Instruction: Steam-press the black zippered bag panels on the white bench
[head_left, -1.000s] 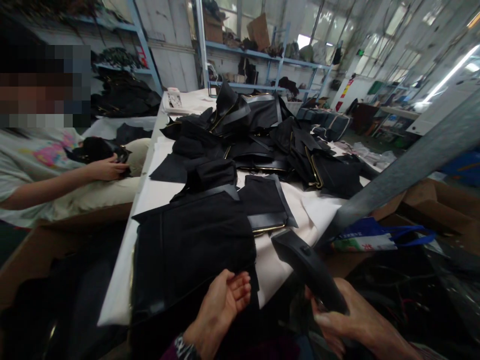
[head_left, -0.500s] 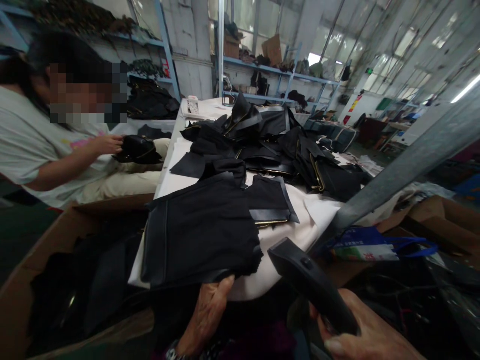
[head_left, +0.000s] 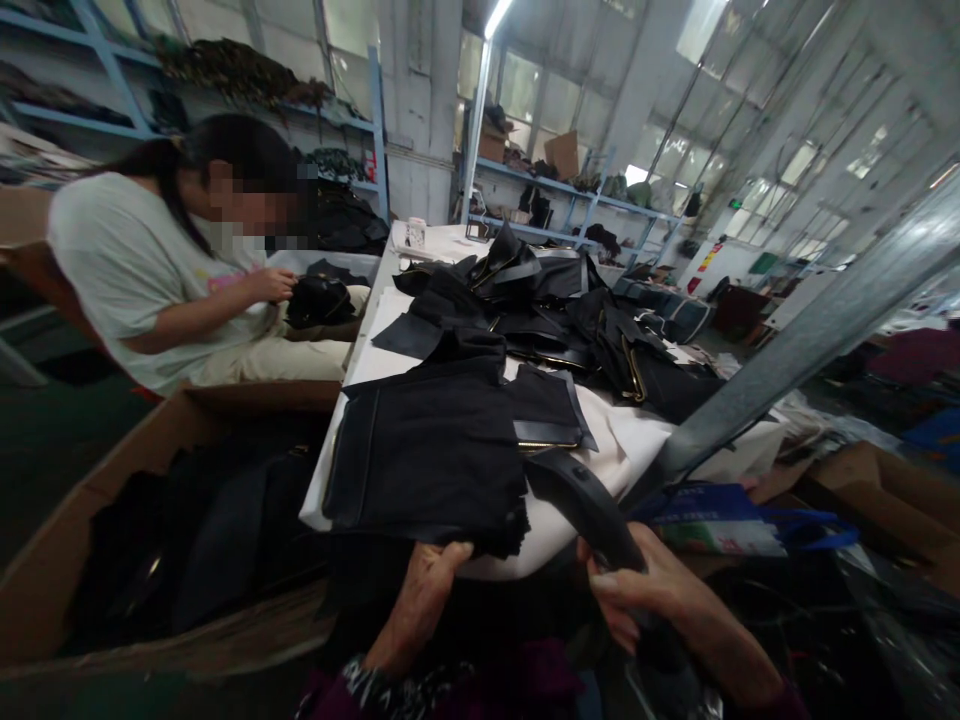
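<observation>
At the near edge of the table, my left hand [head_left: 429, 588] pinches the lower edge of a black fabric piece [head_left: 435, 455], thumb on top and fingers hidden beneath. The piece lies flat, with a smooth dark strip along its left side and a jagged right edge. My right hand [head_left: 646, 578] is wrapped around a black handheld tool [head_left: 581, 497] with a long curved body and a broad head; its exact kind I cannot tell. The tool's head is close by the fabric's right edge; whether they touch is unclear. Behind lies another black piece with a gold zipper [head_left: 547, 443].
Black zippered pieces [head_left: 525, 310] are heaped across the white-covered table [head_left: 375, 370]. A cardboard box [head_left: 45, 530] of black pieces stands at left, near a seated co-worker [head_left: 142, 250] handling a black item. A slanting metal post [head_left: 780, 360] and a blue bag [head_left: 705, 505] are at right.
My right hand has brought the tool left and up in view, toward the fabric's right edge. The left hand keeps its pinch. The view has shifted, so the surroundings sit further right.
</observation>
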